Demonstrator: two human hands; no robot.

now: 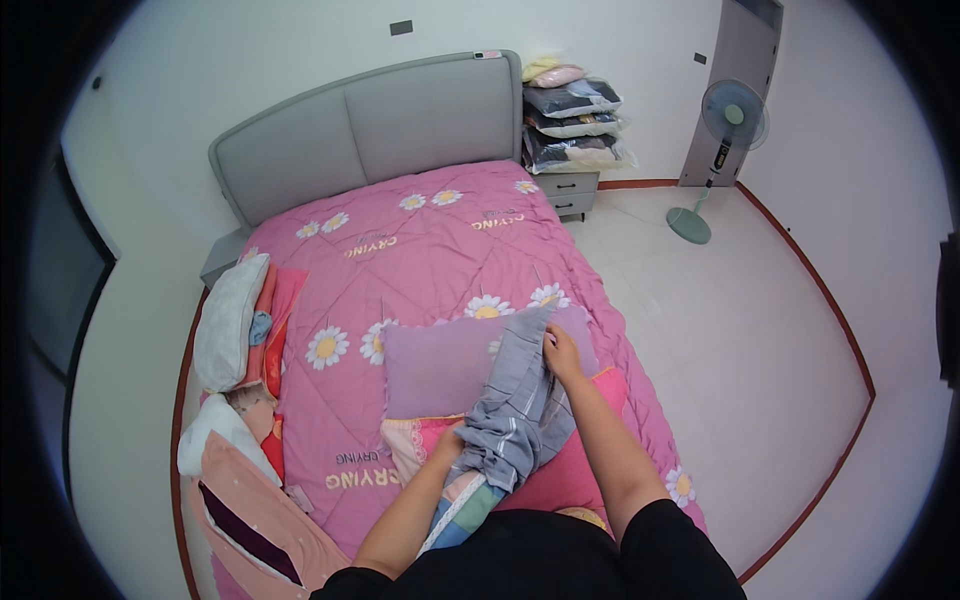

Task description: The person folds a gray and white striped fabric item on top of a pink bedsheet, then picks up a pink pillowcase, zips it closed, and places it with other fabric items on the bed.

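Note:
A grey-blue pillowcase (505,415), with thin pale lines, hangs between my hands over the near part of the bed. Its lower half is bunched in folds, while the upper end stretches flat and narrow. My right hand (562,352) grips its upper right edge with bent fingers. Lower down, my left hand (452,445) is closed on the gathered folds, its fingertips hidden by the cloth. Below the folds shows a blue, green and pink checked cloth (465,512) with a white lace edge. Under all this lie a lilac pillow (435,365) and a bright pink pillow (560,480).
A pink daisy-patterned quilt (430,250) covers the bed, below a grey headboard (365,125). White pillows (230,325) and a peach cloth (265,520) line the left side. Packed bags (572,125) sit on a nightstand (568,190); a standing fan (735,115) is farther right.

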